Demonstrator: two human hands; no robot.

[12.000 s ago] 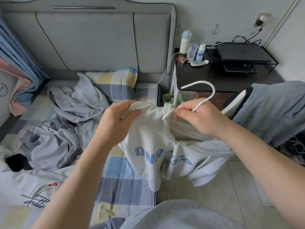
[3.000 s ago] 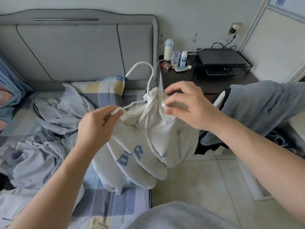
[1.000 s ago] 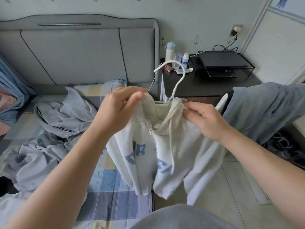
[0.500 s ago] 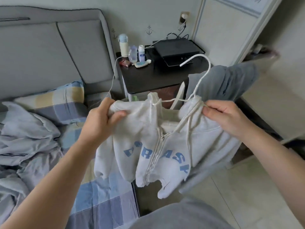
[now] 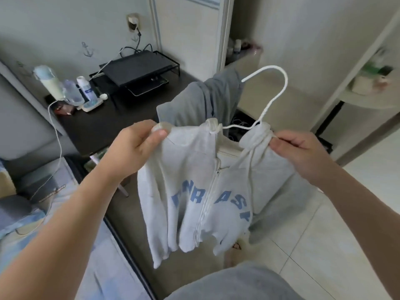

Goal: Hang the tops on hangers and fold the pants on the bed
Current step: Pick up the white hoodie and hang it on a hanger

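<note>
A light grey zip hoodie (image 5: 201, 187) with blue letters hangs on a white hanger (image 5: 276, 89), held in the air over the floor beside the bed. My left hand (image 5: 134, 148) grips the hoodie's left shoulder over the hanger's end. At the hoodie's right shoulder, my right hand (image 5: 300, 150) pinches the cloth and a drawstring. The hanger's hook points up and to the left. Behind the hoodie, grey pants (image 5: 203, 100) lie draped over something hidden.
A black bedside table (image 5: 101, 124) holds bottles (image 5: 71, 92), a charger cable and a black stand (image 5: 138, 70). The checked bed (image 5: 65, 245) fills the lower left. Tiled floor (image 5: 324, 245) lies to the right, with a wardrobe edge (image 5: 225, 31) and shelves (image 5: 372, 92) behind.
The view has swung right, away from the bed toward the wardrobe. The hoodie on its hanger moved with my hands, still gripped at both shoulders; its front now hangs flatter.
</note>
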